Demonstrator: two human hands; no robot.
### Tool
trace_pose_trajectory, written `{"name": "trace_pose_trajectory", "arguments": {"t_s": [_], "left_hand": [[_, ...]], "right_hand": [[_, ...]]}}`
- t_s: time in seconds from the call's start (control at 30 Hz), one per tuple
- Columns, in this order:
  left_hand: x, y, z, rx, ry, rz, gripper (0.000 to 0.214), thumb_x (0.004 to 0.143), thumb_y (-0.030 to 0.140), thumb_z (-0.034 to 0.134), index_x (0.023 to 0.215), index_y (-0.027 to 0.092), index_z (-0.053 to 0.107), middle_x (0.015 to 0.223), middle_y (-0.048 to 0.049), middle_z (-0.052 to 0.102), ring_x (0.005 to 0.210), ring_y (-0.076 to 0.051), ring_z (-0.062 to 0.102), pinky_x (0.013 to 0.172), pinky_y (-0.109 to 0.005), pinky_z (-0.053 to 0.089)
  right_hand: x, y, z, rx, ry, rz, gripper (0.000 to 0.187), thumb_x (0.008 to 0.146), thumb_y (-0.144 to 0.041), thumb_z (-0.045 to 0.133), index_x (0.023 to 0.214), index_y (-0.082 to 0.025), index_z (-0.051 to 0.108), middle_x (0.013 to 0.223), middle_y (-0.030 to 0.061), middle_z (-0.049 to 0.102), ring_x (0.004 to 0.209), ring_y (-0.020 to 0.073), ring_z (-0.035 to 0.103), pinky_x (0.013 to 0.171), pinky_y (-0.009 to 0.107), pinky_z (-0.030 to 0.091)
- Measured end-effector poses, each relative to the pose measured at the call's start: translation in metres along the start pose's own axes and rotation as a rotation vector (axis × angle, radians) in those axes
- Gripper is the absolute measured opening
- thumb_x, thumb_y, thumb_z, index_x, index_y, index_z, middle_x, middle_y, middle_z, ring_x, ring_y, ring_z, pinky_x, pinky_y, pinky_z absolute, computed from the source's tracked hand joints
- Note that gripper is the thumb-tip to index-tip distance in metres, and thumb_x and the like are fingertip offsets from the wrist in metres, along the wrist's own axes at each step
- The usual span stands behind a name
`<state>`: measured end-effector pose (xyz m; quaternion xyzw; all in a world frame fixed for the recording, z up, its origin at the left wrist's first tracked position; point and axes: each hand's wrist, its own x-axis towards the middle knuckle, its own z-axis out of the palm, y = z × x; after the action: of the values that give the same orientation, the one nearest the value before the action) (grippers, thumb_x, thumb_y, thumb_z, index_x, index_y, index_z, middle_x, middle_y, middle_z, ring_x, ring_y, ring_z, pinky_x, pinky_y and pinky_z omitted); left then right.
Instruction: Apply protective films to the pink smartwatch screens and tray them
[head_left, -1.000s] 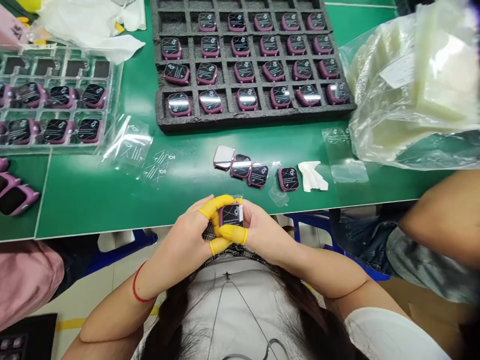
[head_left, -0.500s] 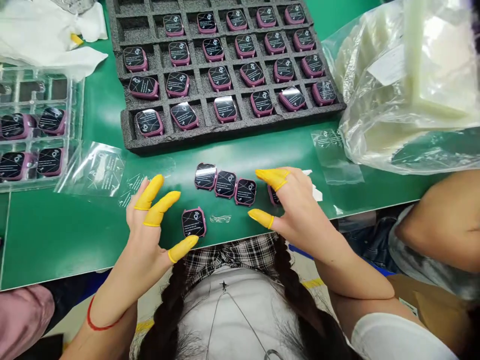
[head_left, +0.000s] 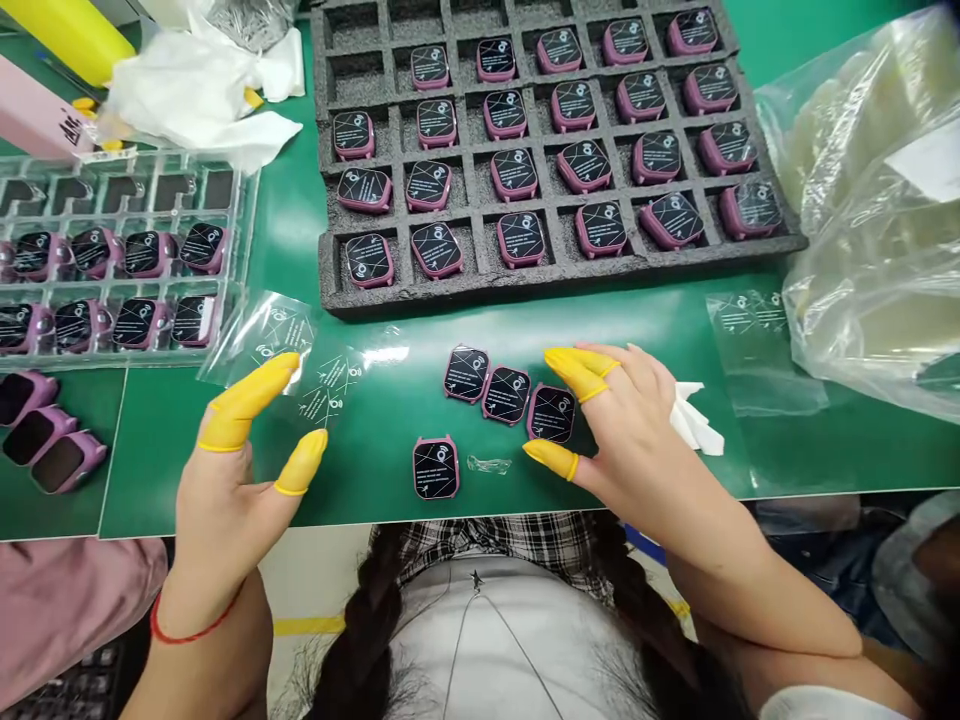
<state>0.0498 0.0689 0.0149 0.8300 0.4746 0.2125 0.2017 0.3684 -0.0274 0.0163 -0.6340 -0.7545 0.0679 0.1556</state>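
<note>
My left hand (head_left: 251,460) wears yellow finger cots and has its finger and thumb spread beside printed clear films (head_left: 330,385) on the green table. Whether the fingertips touch a film, I cannot tell. Yellow cots also cover the thumb and fingers of my right hand (head_left: 607,400). They are apart, bracketing a purple-framed smartwatch (head_left: 551,412); contact is unclear. Two more watches, a middle one (head_left: 505,394) and a left one (head_left: 466,373), continue that row. Closer to me, a single watch (head_left: 436,467) lies face up next to a crumpled clear strip (head_left: 489,465).
A black foam tray (head_left: 420,300) full of watches stands behind. At left is a clear plastic tray (head_left: 234,235) with more watches, and several loose watches (head_left: 56,455). A large plastic bag (head_left: 862,220) lies at right, a white wipe (head_left: 697,418) beside my right hand.
The view has swung left. My left hand has left the single watch and moved left to the films. My right hand has shifted slightly left; the watch formerly glimpsed behind it is hidden.
</note>
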Motion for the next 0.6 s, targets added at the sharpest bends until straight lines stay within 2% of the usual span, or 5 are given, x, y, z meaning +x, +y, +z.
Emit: {"name": "trace_pose_trajectory", "arguments": {"t_s": [0.1,0.27,0.37,0.47,0.6], "left_hand": [[0.019,0.013,0.005,-0.032,-0.078,0.143,0.060,0.090,0.022,0.064,0.145,0.030,0.042,0.138,-0.0050,0.057,0.128,-0.027,0.053,0.112,-0.048,0.043],[0.066,0.045,0.026,0.043,-0.345,0.457,0.053,0.093,0.023,0.059,0.142,0.019,0.039,0.140,-0.0116,0.054,0.130,-0.027,0.049,0.109,-0.046,0.044],[0.083,0.054,0.042,0.093,-0.456,0.513,0.059,0.091,0.023,0.064,0.142,0.014,0.038,0.135,-0.0154,0.055,0.124,-0.030,0.051,0.104,-0.046,0.046],[0.090,0.055,0.053,0.120,-0.478,0.525,0.064,0.088,0.023,0.067,0.143,0.011,0.036,0.129,-0.0165,0.058,0.118,-0.030,0.053,0.099,-0.044,0.047],[0.091,0.051,0.053,0.080,-0.452,0.472,0.063,0.088,0.024,0.065,0.143,0.014,0.036,0.132,-0.0144,0.058,0.119,-0.029,0.054,0.100,-0.043,0.046]], "right_hand": [[0.010,-0.008,0.004,-0.011,-0.008,-0.024,0.062,0.088,-0.032,0.066,0.140,-0.012,0.037,0.124,0.0178,0.056,0.130,0.0348,0.042,0.112,0.056,0.027],[0.021,-0.016,0.019,-0.037,-0.023,-0.020,0.058,0.089,-0.030,0.065,0.137,-0.009,0.040,0.123,0.0184,0.057,0.127,0.0346,0.044,0.111,0.057,0.028],[0.023,-0.016,0.029,-0.035,0.002,0.002,0.054,0.089,-0.030,0.064,0.135,-0.012,0.043,0.118,0.0159,0.059,0.123,0.0334,0.048,0.111,0.057,0.028],[0.022,-0.015,0.029,-0.032,0.013,-0.011,0.055,0.089,-0.031,0.063,0.137,-0.013,0.042,0.119,0.0156,0.059,0.127,0.0343,0.045,0.113,0.059,0.025],[0.013,0.001,0.004,0.012,0.120,0.016,0.058,0.091,-0.039,0.061,0.140,-0.017,0.039,0.128,0.0166,0.056,0.125,0.0336,0.048,0.107,0.056,0.035]]}}
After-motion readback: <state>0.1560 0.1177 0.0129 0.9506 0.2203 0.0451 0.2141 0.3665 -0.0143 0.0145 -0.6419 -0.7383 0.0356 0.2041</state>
